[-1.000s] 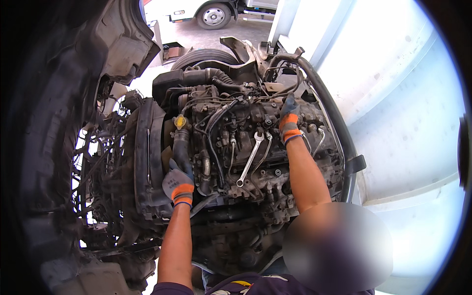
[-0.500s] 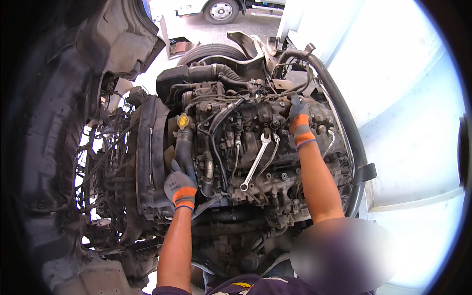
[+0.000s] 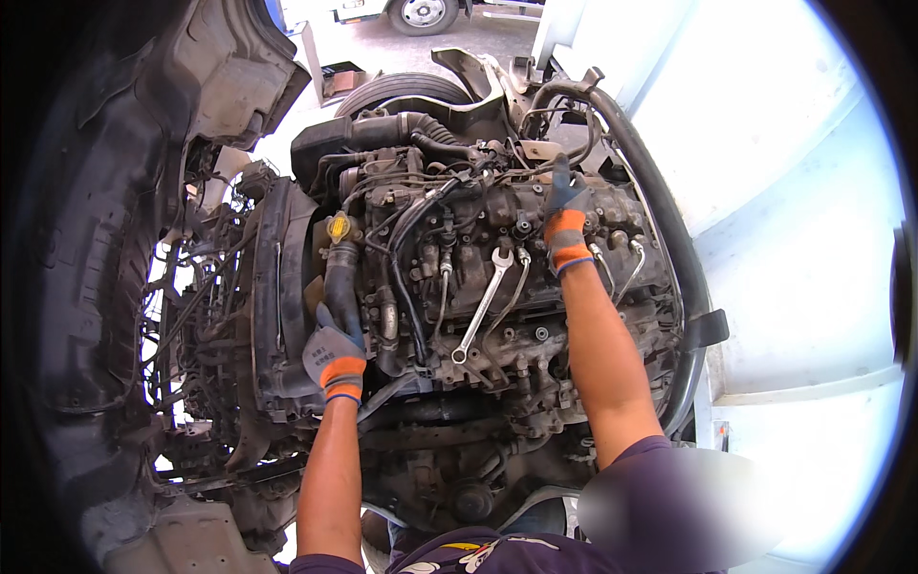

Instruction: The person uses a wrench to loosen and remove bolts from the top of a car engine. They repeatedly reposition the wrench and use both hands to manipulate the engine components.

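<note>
My left hand [image 3: 335, 356], in a grey glove with an orange cuff, is closed around the lower part of a thick black radiator hose [image 3: 340, 280]. Thumb and fingers lie on either side of the hose. Over the far right part of the dirty engine [image 3: 478, 206], my right hand [image 3: 566, 204] wears a matching glove. Its fingers are bent together at the engine's top; what they hold is hidden. Between the hands a combination wrench [image 3: 483, 308] lies slanted across the engine, its open end beside a metal fuel line [image 3: 509, 298]. No hand touches the wrench.
A yellow radiator cap [image 3: 338, 228] tops the hose, beside the radiator [image 3: 273, 287]. The raised cab [image 3: 86, 239] stands at the left. A thick black tube [image 3: 660, 201] curves round the right side. Beyond the engine are a tyre [image 3: 402, 94] and a parked vehicle's wheel [image 3: 423, 13].
The view has shifted slightly, so the engine and wrench sit a little further left and higher. My left hand stays on the hose; my right hand has moved slightly along the engine top.
</note>
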`<move>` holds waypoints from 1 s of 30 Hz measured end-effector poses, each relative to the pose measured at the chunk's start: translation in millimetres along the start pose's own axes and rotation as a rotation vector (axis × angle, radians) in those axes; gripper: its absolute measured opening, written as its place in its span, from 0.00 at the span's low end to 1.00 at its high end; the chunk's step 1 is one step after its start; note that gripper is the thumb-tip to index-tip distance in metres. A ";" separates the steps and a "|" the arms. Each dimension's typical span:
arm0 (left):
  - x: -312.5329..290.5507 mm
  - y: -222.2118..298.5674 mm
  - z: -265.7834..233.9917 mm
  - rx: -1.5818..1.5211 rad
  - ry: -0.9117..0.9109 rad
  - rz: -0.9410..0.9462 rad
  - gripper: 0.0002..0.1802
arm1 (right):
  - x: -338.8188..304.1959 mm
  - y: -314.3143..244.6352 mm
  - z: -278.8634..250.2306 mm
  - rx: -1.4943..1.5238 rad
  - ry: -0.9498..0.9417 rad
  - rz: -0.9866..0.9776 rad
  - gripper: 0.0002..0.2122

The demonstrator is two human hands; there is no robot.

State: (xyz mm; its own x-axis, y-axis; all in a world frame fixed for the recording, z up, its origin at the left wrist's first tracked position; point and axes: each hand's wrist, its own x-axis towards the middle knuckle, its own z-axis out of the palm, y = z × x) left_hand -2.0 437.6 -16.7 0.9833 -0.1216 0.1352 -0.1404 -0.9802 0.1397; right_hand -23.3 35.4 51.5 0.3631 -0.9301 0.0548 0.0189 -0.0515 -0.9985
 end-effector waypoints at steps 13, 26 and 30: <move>0.2 0.3 0.5 0.040 0.007 -0.028 0.28 | -5.9 -14.7 -18.1 0.263 -0.395 0.058 0.20; -1.6 -2.3 3.4 0.062 0.028 -0.024 0.29 | -21.6 -34.3 -23.1 0.204 -0.467 0.133 0.17; 0.8 3.5 2.8 0.050 -0.018 -0.010 0.29 | -23.9 20.5 -35.9 0.176 -0.471 -0.048 0.13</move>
State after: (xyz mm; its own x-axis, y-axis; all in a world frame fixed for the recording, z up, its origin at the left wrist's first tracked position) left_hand -1.4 433.6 -18.9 0.9866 -0.1142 0.1163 -0.1251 -0.9879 0.0916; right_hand -65.1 43.5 29.8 0.7378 -0.6613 0.1349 0.1881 0.0095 -0.9821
